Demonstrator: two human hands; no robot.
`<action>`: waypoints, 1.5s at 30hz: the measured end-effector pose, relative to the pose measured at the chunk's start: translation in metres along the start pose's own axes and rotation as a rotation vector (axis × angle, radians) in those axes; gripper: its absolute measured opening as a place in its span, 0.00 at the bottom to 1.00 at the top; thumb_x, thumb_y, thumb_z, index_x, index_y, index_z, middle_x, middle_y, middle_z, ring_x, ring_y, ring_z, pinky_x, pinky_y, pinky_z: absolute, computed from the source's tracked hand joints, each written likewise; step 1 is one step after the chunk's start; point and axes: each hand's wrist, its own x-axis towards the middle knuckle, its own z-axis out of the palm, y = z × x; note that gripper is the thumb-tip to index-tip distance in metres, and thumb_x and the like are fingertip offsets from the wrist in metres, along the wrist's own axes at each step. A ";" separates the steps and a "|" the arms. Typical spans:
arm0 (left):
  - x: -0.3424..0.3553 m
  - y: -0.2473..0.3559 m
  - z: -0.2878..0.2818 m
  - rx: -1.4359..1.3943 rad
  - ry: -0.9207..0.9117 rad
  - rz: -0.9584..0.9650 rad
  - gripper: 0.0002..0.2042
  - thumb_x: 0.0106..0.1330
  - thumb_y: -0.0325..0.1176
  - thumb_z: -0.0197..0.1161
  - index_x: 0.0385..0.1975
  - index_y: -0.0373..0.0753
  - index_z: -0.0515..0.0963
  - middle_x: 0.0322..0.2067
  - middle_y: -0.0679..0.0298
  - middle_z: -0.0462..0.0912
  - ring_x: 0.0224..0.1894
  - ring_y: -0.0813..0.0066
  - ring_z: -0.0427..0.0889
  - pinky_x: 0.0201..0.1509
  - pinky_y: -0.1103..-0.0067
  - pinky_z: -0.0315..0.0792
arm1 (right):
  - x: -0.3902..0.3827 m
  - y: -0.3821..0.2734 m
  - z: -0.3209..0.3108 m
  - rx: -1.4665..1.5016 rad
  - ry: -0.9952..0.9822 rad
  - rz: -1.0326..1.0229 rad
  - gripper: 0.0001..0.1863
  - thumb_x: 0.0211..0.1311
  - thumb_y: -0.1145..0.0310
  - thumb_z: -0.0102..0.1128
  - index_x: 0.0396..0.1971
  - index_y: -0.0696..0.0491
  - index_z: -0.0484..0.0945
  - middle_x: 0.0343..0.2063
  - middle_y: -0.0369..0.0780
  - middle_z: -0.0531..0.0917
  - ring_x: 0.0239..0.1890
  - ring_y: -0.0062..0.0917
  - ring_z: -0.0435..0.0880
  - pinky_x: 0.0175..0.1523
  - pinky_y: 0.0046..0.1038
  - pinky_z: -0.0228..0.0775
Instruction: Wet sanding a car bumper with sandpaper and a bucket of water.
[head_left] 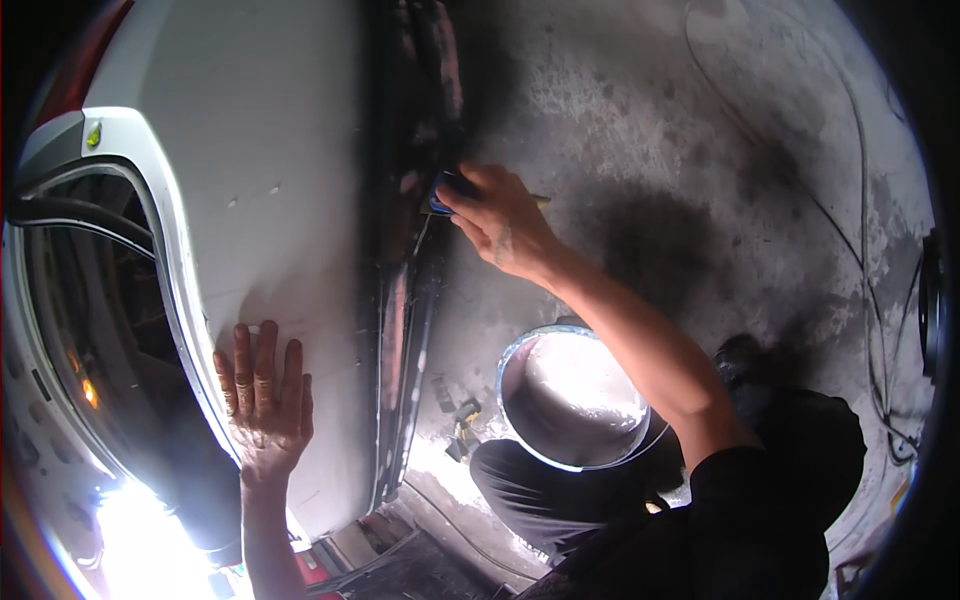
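My left hand lies flat on a pale grey car body panel, fingers stretched out, beside the car's window. Farther off and to the right, my right hand is closed around a blue sanding block. A thin yellowish edge pokes out beyond its fingers. The block rests against the dark lower part of the car body, where pinkish and pale patches show. Its working face is hidden.
A round bucket of whitish liquid stands by my knee, under my right forearm. Cables run over the stained floor at the right. A bright lamp glares at the lower left. Small dark pieces lie near the bucket.
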 end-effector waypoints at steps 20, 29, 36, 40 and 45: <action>0.007 -0.044 -0.004 -0.146 0.104 0.007 0.33 0.62 0.34 0.72 0.71 0.50 0.73 0.77 0.48 0.68 0.83 0.35 0.57 0.84 0.35 0.51 | 0.032 0.015 -0.021 -0.015 -0.097 0.009 0.19 0.59 0.73 0.73 0.52 0.52 0.87 0.45 0.47 0.82 0.46 0.47 0.85 0.50 0.47 0.80; 0.012 -0.041 -0.001 -0.199 0.137 -0.006 0.34 0.59 0.33 0.75 0.69 0.51 0.74 0.76 0.49 0.69 0.82 0.32 0.57 0.82 0.32 0.51 | 0.030 0.022 -0.019 -0.035 -0.152 0.051 0.18 0.63 0.70 0.72 0.54 0.51 0.87 0.47 0.44 0.82 0.46 0.43 0.82 0.50 0.47 0.74; 0.008 -0.043 0.001 -0.202 0.135 -0.002 0.27 0.67 0.36 0.68 0.68 0.48 0.75 0.74 0.47 0.70 0.82 0.30 0.57 0.81 0.31 0.52 | 0.020 -0.002 -0.021 -0.029 -0.167 -0.026 0.18 0.64 0.70 0.72 0.55 0.52 0.86 0.47 0.47 0.81 0.48 0.43 0.83 0.50 0.48 0.76; 0.010 -0.043 0.006 -0.193 0.152 0.008 0.25 0.70 0.37 0.65 0.68 0.47 0.76 0.73 0.46 0.71 0.82 0.29 0.57 0.81 0.31 0.52 | 0.026 0.010 -0.021 0.044 -0.261 0.180 0.25 0.60 0.73 0.76 0.58 0.50 0.84 0.53 0.48 0.83 0.53 0.47 0.82 0.57 0.49 0.75; 0.008 -0.043 0.004 -0.180 0.144 -0.002 0.25 0.68 0.36 0.65 0.67 0.47 0.77 0.73 0.46 0.71 0.81 0.29 0.57 0.80 0.30 0.53 | 0.015 0.001 -0.018 0.025 -0.177 -0.016 0.28 0.61 0.74 0.75 0.63 0.48 0.83 0.55 0.49 0.83 0.56 0.49 0.82 0.60 0.49 0.75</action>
